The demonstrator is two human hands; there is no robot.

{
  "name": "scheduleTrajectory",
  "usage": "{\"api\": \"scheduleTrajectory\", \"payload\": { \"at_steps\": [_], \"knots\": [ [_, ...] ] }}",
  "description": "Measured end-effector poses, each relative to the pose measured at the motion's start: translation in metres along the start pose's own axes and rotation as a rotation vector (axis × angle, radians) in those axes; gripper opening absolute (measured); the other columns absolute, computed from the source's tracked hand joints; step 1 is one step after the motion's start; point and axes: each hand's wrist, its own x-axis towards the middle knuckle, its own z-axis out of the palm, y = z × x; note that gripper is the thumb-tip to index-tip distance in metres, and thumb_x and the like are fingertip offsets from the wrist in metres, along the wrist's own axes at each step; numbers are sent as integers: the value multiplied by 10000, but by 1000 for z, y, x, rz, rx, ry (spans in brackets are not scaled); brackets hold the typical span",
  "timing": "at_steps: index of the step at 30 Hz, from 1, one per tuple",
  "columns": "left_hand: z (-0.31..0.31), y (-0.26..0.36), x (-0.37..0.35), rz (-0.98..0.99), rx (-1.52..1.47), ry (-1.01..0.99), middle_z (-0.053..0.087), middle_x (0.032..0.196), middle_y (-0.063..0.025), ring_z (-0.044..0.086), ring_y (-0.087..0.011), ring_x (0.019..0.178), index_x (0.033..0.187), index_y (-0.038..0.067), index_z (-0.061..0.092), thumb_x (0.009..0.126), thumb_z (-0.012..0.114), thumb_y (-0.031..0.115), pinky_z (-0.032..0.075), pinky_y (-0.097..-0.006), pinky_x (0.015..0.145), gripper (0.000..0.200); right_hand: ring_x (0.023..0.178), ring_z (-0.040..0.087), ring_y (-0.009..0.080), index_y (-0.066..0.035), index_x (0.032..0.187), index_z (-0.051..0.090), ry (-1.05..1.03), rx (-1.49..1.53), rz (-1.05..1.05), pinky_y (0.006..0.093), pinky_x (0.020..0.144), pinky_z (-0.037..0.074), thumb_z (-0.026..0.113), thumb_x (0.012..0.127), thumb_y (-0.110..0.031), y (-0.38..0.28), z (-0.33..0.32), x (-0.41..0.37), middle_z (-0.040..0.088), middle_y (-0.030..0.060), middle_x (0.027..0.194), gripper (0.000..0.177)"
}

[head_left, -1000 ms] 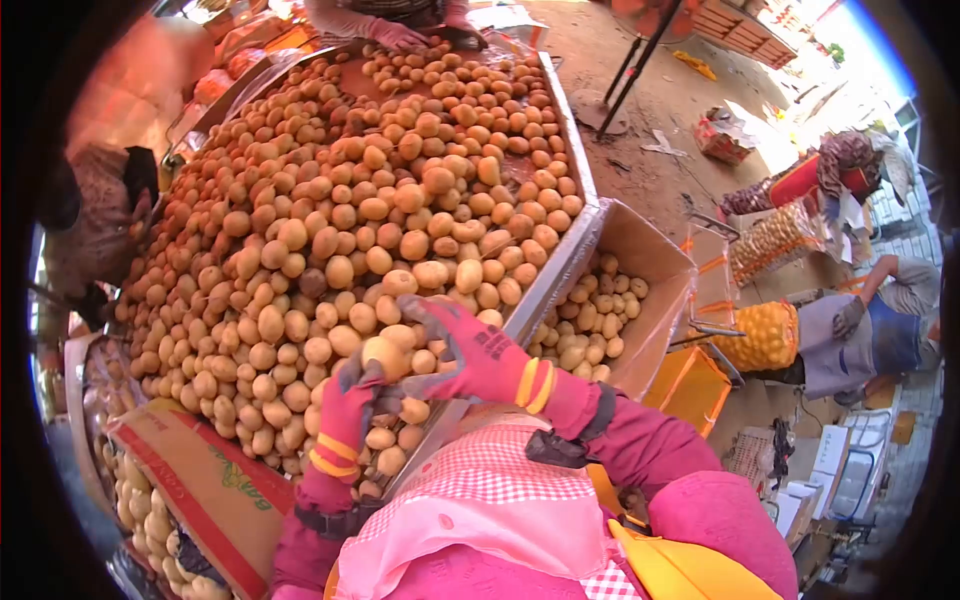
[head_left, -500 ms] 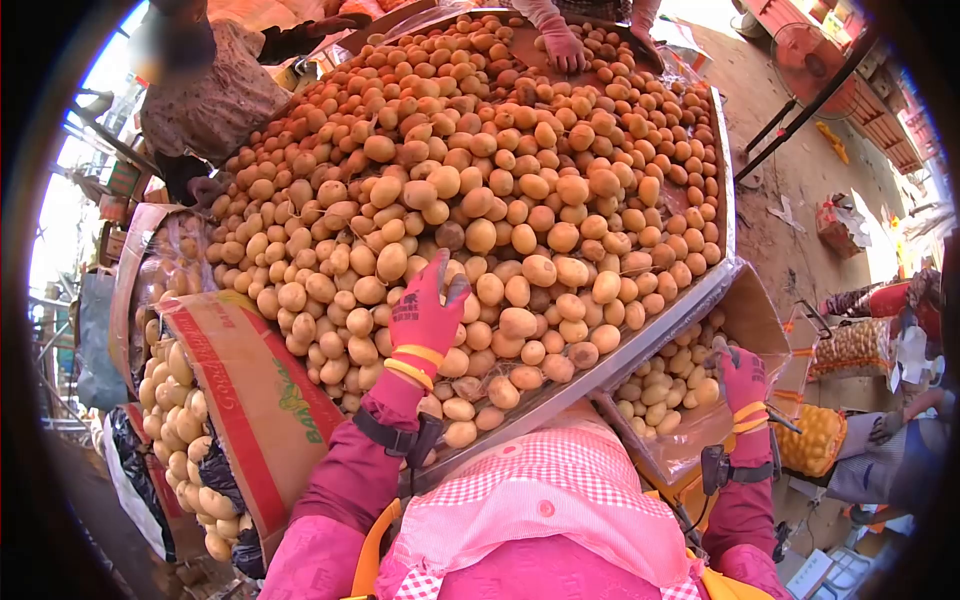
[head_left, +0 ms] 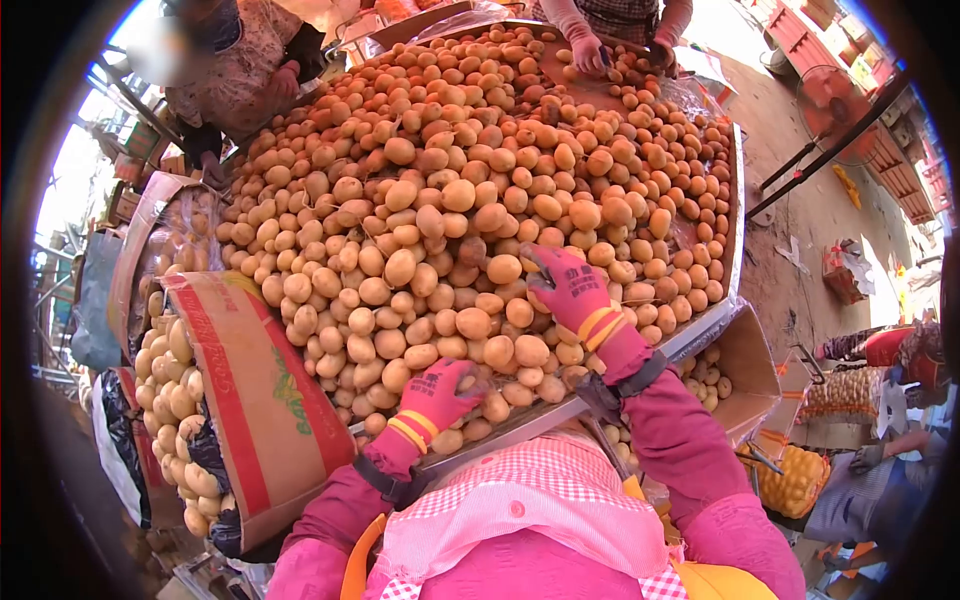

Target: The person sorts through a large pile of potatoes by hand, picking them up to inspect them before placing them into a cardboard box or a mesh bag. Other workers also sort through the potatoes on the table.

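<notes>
A broad heap of potatoes (head_left: 400,267) covers the table in front of me. My right hand (head_left: 572,287), in a pink glove with dark fingertips, reaches over the near right part of the heap. Its fingers are apart and touch or hover just above potatoes. Close to the table's metal front edge (head_left: 525,428) is my left hand (head_left: 437,395), gloved alike and low over the potatoes. Its fingers are curled in and their tips are blurred, so what they hold, if anything, cannot be made out.
An upright cardboard box (head_left: 245,390) of potatoes stands at the left. Another open box (head_left: 745,370) with potatoes is below the table's right edge. Across the heap, a co-worker's gloved hand (head_left: 588,54) works among potatoes; another person (head_left: 235,70) stands at far left.
My right hand has come from the box at the right onto the heap. My left hand has drawn back toward the front edge, its fingers now curled. The far co-worker's hands have shifted.
</notes>
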Motion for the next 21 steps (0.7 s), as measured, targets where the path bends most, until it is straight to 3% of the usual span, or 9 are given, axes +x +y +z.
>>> {"api": "scheduleTrajectory", "payload": {
  "at_steps": [2, 4, 8, 10, 11, 14, 16, 19, 21],
  "knots": [
    [1, -6, -27, 76, -93, 148, 696, 1110, -110, 677, -302, 983, 1222, 151, 677, 865, 731, 303, 543, -390, 811, 392, 1178, 603, 328, -193, 1471, 435, -259, -201, 24, 446, 941, 518, 721, 862, -287, -39, 6, 39, 602, 132, 1336, 679],
    [14, -20, -39, 113, -153, 230, 702, 1120, -104, 678, -297, 1001, 1231, 142, 676, 868, 731, 300, 544, -384, 826, 399, 1182, 607, 345, -162, 1496, 387, -420, -479, 78, 448, 953, 522, 730, 852, -275, -55, 25, 57, 599, 131, 1346, 738],
    [20, -26, -65, 151, -151, 309, 701, 1178, -100, 677, -288, 1043, 1231, 121, 677, 877, 727, 268, 545, -380, 855, 386, 1070, 666, 275, -87, 1453, 445, -285, -241, -28, 381, 874, 565, 697, 900, -225, -16, 38, 56, 652, 111, 1256, 624],
    [33, -39, -64, 195, -214, 320, 693, 1205, -120, 664, -288, 1108, 1233, 103, 674, 868, 735, 209, 541, -380, 892, 385, 918, 680, 176, -75, 1347, 575, -517, 921, 477, 336, 779, 563, 683, 923, -209, 8, 28, 52, 707, 70, 1101, 458],
    [43, -47, -62, 250, -207, 370, 690, 1214, -126, 662, -293, 1120, 1234, 93, 673, 865, 737, 180, 541, -380, 903, 384, 930, 679, 185, -74, 1341, 581, -546, 1147, 559, 338, 792, 558, 681, 924, -212, 2, 24, 43, 705, 79, 1107, 451],
    [36, -45, -54, 338, -172, 361, 687, 1221, -145, 654, -310, 1154, 1248, 63, 662, 863, 732, 109, 536, -383, 935, 394, 966, 677, 211, -70, 1323, 601, -467, 950, 386, 344, 830, 543, 676, 926, -224, -16, 21, 7, 701, 106, 1124, 433],
    [28, -47, -49, 225, -209, 443, 697, 1184, -147, 661, -320, 1133, 1268, 65, 653, 869, 720, 100, 536, -386, 934, 406, 991, 676, 229, -67, 1311, 615, -391, 772, 283, 347, 855, 534, 673, 927, -232, -23, 21, -15, 698, 123, 1136, 422],
    [3, -48, -25, 171, -36, 630, 698, 1185, -151, 666, -316, 1120, 1266, 52, 651, 878, 708, 99, 536, -383, 930, 395, 1027, 675, 256, -63, 1293, 634, -321, 650, 258, 353, 894, 519, 668, 930, -244, -21, 4, -53, 694, 150, 1153, 408],
    [-10, -52, 0, 167, 76, 641, 698, 1186, -154, 670, -313, 1112, 1264, 43, 649, 883, 701, 98, 536, -381, 928, 388, 1039, 674, 265, -61, 1287, 641, -250, 593, 295, 355, 906, 515, 667, 930, -247, -14, -12, -85, 692, 159, 1159, 403]
  ]
}}
